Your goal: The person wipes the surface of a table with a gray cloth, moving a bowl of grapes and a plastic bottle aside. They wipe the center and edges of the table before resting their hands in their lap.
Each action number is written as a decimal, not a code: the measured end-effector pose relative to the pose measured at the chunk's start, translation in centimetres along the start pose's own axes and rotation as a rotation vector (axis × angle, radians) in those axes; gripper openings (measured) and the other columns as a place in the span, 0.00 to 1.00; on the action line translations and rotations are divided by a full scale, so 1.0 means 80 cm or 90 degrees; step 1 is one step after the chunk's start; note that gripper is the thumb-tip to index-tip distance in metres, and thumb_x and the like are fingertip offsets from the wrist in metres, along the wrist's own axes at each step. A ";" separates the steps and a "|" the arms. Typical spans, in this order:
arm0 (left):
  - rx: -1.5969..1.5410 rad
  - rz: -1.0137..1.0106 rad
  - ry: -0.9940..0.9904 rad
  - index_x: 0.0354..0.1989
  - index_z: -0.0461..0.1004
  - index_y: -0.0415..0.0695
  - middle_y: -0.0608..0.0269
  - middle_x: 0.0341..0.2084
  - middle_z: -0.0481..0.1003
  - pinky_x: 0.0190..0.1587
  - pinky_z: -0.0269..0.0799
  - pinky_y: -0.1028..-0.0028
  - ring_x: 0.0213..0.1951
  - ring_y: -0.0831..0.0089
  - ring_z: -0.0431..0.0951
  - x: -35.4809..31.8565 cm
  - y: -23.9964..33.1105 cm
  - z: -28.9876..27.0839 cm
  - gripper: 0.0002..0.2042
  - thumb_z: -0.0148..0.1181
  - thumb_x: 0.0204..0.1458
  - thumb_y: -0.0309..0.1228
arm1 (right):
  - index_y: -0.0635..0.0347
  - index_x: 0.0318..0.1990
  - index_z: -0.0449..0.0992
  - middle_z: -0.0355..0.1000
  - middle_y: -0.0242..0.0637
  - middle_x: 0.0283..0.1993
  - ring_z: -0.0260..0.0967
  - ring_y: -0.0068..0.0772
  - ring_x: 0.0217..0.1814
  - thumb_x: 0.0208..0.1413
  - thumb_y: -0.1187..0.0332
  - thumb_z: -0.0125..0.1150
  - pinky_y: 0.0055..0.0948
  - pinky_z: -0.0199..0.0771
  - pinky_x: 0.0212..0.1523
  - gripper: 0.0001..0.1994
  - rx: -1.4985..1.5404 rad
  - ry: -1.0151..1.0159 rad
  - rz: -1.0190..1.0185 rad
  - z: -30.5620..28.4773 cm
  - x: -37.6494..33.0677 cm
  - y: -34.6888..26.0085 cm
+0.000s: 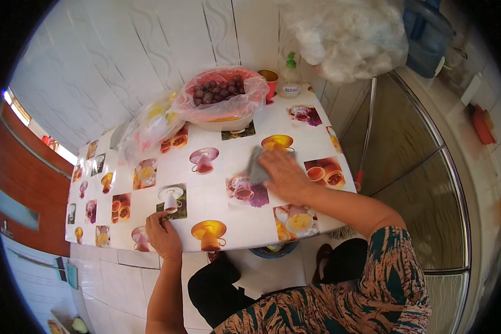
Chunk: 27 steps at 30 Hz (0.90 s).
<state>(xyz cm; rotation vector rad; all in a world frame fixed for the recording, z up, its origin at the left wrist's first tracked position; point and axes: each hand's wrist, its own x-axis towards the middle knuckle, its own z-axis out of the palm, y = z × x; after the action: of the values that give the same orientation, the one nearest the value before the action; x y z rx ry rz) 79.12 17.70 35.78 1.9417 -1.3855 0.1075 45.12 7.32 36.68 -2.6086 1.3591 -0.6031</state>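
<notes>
Flat on a grey cloth (255,170), my right hand (285,177) presses it against the patterned tablecloth (206,189), right of the middle. The cloth shows beyond the left side of that hand, partly covered by the fingers. My left hand (164,236) rests at the table's near edge with its fingers curled in, beside a printed white cup picture. Nothing shows in it. Toward the wall stands a basin (220,123) lined with a pink plastic bag, holding dark grapes (218,92).
Left of the basin lies a clear plastic bag (150,128). A red cup (269,83) and a pump bottle (290,78) with a green top stand at the back. A large bag of pale stuff (348,39) sits above a glass-fronted cabinet (417,161). Under the table is a blue basin (274,251).
</notes>
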 end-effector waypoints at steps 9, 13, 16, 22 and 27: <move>-0.018 0.008 -0.015 0.34 0.72 0.41 0.57 0.33 0.71 0.42 0.66 0.63 0.39 0.58 0.70 0.004 0.004 0.004 0.06 0.48 0.50 0.20 | 0.65 0.59 0.65 0.55 0.49 0.68 0.46 0.46 0.73 0.54 0.55 0.58 0.45 0.44 0.69 0.29 -0.156 0.087 0.242 0.027 0.126 0.114; 0.012 -0.004 -0.012 0.34 0.71 0.41 0.57 0.33 0.71 0.42 0.66 0.63 0.39 0.58 0.70 0.001 0.000 -0.003 0.06 0.48 0.50 0.19 | 0.66 0.62 0.63 0.55 0.50 0.69 0.46 0.47 0.73 0.58 0.53 0.49 0.46 0.45 0.68 0.29 -0.165 0.020 0.176 0.039 0.163 0.114; 0.002 0.026 -0.002 0.34 0.71 0.41 0.57 0.33 0.72 0.42 0.66 0.63 0.39 0.57 0.70 0.000 -0.001 -0.006 0.05 0.49 0.51 0.20 | 0.66 0.63 0.61 0.54 0.50 0.69 0.46 0.47 0.74 0.60 0.53 0.46 0.47 0.45 0.68 0.29 -0.161 -0.061 0.115 0.024 0.166 0.119; 0.019 0.005 -0.011 0.34 0.72 0.41 0.56 0.34 0.72 0.42 0.66 0.62 0.39 0.57 0.71 0.001 0.000 0.003 0.04 0.51 0.52 0.22 | 0.65 0.64 0.60 0.54 0.50 0.69 0.46 0.45 0.74 0.60 0.53 0.48 0.47 0.48 0.68 0.30 -0.207 0.060 0.206 0.012 0.088 0.182; 0.011 0.020 -0.005 0.34 0.72 0.42 0.56 0.34 0.72 0.42 0.67 0.61 0.40 0.56 0.72 0.002 -0.002 0.005 0.04 0.52 0.51 0.23 | 0.63 0.65 0.59 0.52 0.47 0.71 0.45 0.46 0.74 0.59 0.55 0.50 0.45 0.45 0.70 0.30 -0.104 -0.048 0.098 -0.007 0.023 0.072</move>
<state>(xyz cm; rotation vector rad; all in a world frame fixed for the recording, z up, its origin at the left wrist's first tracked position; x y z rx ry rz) 79.22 17.41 35.47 1.9364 -1.4249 0.1278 41.49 2.50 36.02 -2.5850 1.6290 -0.3823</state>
